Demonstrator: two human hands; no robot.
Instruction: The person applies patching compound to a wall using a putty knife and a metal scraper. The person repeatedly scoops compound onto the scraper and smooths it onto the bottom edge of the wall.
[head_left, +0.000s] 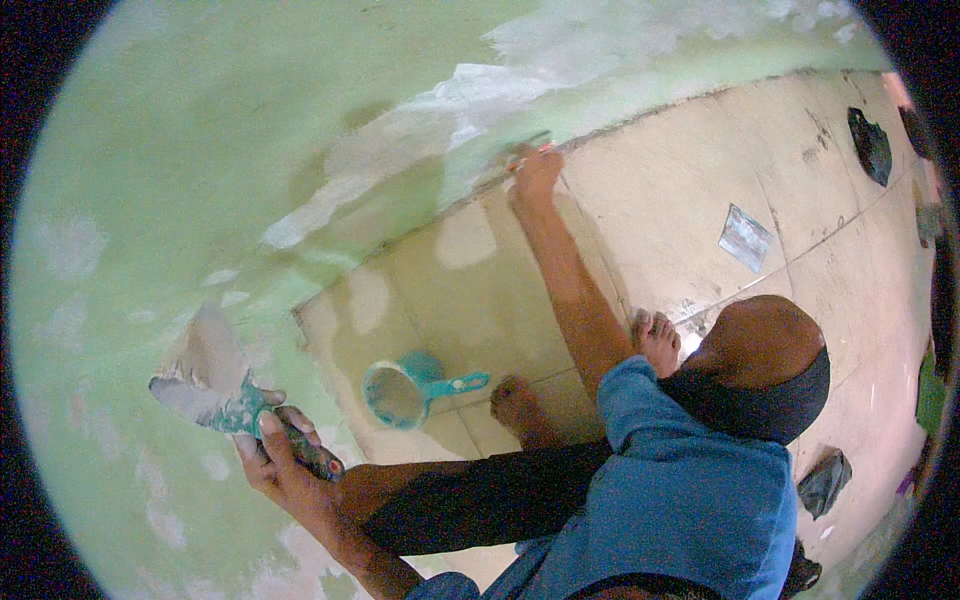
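Observation:
My left hand (283,465) is closed round the dark handle of a wide putty knife (240,410). A heap of pale grey putty (212,345) lies on its blade, held up in front of the green wall (220,120). At the foot of the wall, my right hand (541,172) grips a small scraper (518,160) with some orange on it. That scraper is blurred and partly hidden by my fingers. White filler patches (470,90) spread over the wall just above it. Between my arms, a teal long-handled dipper (425,384) stands on the floor.
Cream tiles (690,170) cover the floor along the wall. A thin grey rectangular sheet (745,238) lies on them at the right. Dark crumpled pieces (870,147) lie near the right rim, another dark piece (825,483) lower down. My bare foot (517,402) rests beside the dipper.

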